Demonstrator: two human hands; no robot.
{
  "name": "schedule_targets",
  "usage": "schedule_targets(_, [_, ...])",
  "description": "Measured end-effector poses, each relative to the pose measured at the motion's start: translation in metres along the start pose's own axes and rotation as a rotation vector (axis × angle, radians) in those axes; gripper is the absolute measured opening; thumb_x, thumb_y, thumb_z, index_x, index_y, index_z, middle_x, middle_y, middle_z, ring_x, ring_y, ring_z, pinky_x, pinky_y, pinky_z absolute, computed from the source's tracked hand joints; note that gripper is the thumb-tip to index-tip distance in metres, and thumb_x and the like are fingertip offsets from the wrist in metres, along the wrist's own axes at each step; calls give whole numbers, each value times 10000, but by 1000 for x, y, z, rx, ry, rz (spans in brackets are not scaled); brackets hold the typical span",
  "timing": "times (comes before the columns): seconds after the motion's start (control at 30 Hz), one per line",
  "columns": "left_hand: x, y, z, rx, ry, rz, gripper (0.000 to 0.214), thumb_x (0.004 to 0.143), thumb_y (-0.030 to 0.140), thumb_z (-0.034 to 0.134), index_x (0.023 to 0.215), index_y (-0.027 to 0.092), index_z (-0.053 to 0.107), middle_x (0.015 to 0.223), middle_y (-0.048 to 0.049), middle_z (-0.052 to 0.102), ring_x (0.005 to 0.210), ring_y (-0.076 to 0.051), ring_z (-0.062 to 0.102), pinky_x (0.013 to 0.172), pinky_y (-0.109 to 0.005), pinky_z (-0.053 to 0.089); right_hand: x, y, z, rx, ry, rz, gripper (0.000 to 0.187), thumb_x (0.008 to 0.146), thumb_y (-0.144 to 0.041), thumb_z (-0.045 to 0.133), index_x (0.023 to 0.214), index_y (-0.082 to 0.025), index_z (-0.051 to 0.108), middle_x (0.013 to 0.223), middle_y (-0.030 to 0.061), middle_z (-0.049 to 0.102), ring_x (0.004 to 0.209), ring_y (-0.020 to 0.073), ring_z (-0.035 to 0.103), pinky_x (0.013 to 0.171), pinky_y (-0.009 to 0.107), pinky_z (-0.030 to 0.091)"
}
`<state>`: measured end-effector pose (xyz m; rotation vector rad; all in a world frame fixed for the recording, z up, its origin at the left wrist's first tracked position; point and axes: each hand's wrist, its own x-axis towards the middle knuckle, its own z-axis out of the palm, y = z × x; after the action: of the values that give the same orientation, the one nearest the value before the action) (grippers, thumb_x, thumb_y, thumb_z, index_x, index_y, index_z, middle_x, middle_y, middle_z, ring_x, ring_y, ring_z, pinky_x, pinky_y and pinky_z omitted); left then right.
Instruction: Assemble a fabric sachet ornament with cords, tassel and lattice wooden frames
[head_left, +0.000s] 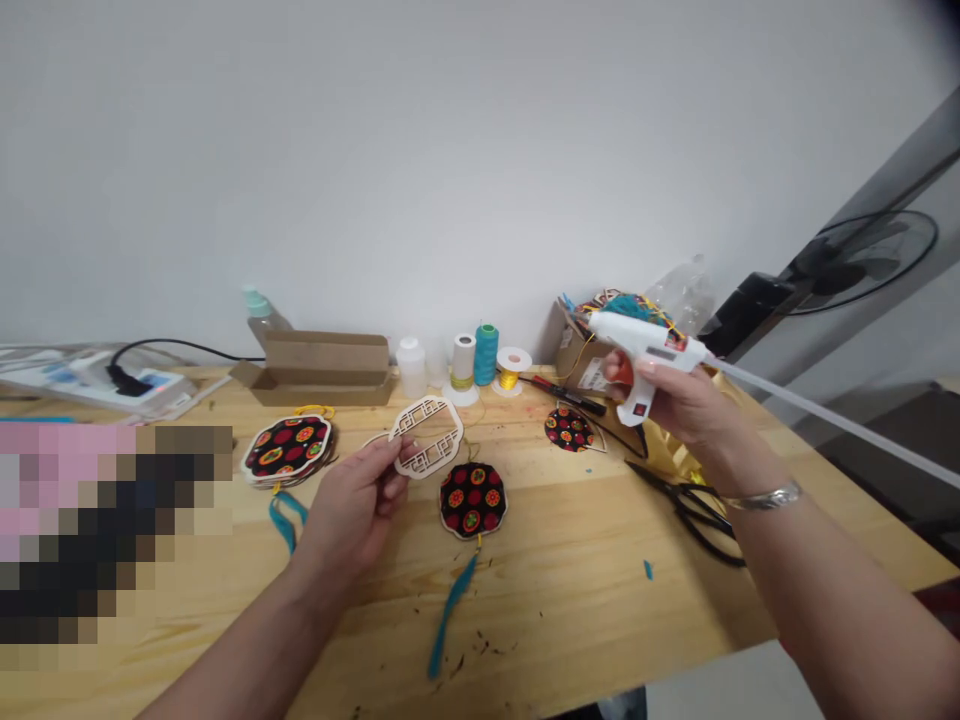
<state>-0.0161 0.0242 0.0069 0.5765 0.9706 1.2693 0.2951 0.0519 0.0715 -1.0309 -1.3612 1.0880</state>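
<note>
My left hand (367, 490) pinches the left edge of a thin wooden lattice frame (429, 462), held up above the table. Raised at the right, my right hand (679, 395) is wrapped round the handle of a white hot glue gun (637, 335), its nozzle facing left. A long glue stick (832, 410) juts from the gun's back end. Below the lattice frame lies a scalloped ornament (472, 500) covered in dark flowered fabric, with a teal ribbon tail (452, 615). A stack of similar ornaments (291, 447) sits to the left of my left hand.
Black scissors (694, 515) lie below my right hand, near yellow cloth (667, 440). Along the wall stand an open cardboard box (326, 368), a white bottle (412, 367), a teal thread spool (487, 355) and a filled carton (574, 350). A power strip (154, 392) is at far left.
</note>
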Motion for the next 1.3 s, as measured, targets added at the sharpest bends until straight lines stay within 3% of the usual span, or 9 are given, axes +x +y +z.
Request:
schedule_targets(0.17, [0, -1, 1, -15, 31, 7, 136, 635, 178, 686, 708, 89, 614, 645, -1, 579, 386, 1, 352, 316, -122, 217, -17, 26, 21, -307, -145, 194, 279, 655, -387, 701, 813, -169, 627, 666, 13, 599, 586, 139, 520, 499, 256, 414])
schedule_targets(0.27, [-1, 0, 0, -34, 32, 5, 130, 653, 178, 680, 728, 91, 618, 616, 8, 557, 389, -5, 352, 317, -124, 223, -21, 32, 37, -468, -390, 129, 220, 703, -375, 662, 784, -181, 598, 641, -14, 547, 563, 118, 470, 487, 246, 375])
schedule_targets(0.33, [0, -1, 0, -49, 31, 8, 119, 669, 175, 670, 736, 92, 619, 613, 12, 550, 389, -5, 351, 318, -125, 230, -20, 32, 48, -531, -438, 73, 202, 715, -366, 646, 688, -187, 557, 583, -39, 476, 524, 101, 420, 457, 235, 331])
schedule_targets(0.67, [2, -5, -1, -143, 44, -57, 67, 740, 182, 615, 707, 130, 589, 697, 28, 557, 407, -5, 354, 355, -134, 255, -24, 45, 73, -605, -368, 38, 252, 747, -387, 620, 622, -189, 527, 583, -26, 467, 530, 108, 432, 448, 237, 348])
schedule_targets(0.77, [-7, -3, 7, 0, 97, -108, 117, 721, 245, 650, 687, 138, 615, 639, 13, 571, 396, -11, 335, 347, -133, 206, -24, 51, 71, -611, -402, -55, 232, 755, -343, 623, 613, -188, 524, 580, -33, 488, 522, 97, 438, 471, 234, 364])
schedule_targets(0.9, [-29, -2, 17, 341, -86, -185, 215, 728, 339, 637, 628, 149, 654, 608, -38, 602, 431, -59, 382, 387, -174, 266, -23, 55, 67, -597, -411, -96, 280, 782, -367, 588, 583, -194, 495, 570, -27, 486, 510, 101, 437, 474, 249, 364])
schedule_targets(1.03, [-46, -11, 14, 658, -220, -21, 264, 781, 385, 558, 630, 200, 672, 603, -53, 623, 576, -164, 533, 516, -242, 387, -22, 53, 67, -596, -402, -113, 287, 782, -350, 591, 568, -209, 462, 552, -26, 465, 523, 117, 436, 489, 267, 364])
schedule_targets(1.2, [-46, -18, 0, 751, -221, 90, 273, 806, 351, 524, 609, 223, 665, 562, -32, 616, 514, -145, 503, 504, -237, 379, -23, 54, 68, -620, -413, -147, 265, 798, -346, 572, 588, -218, 473, 566, -19, 484, 542, 127, 454, 516, 283, 378])
schedule_targets(1.3, [-40, -16, -6, 692, -225, 12, 246, 800, 346, 543, 640, 214, 675, 583, -41, 621, 489, -130, 474, 437, -217, 337, -24, 58, 69, -671, -442, -142, 266, 806, -363, 561, 593, -222, 487, 559, -17, 484, 566, 139, 464, 526, 292, 381])
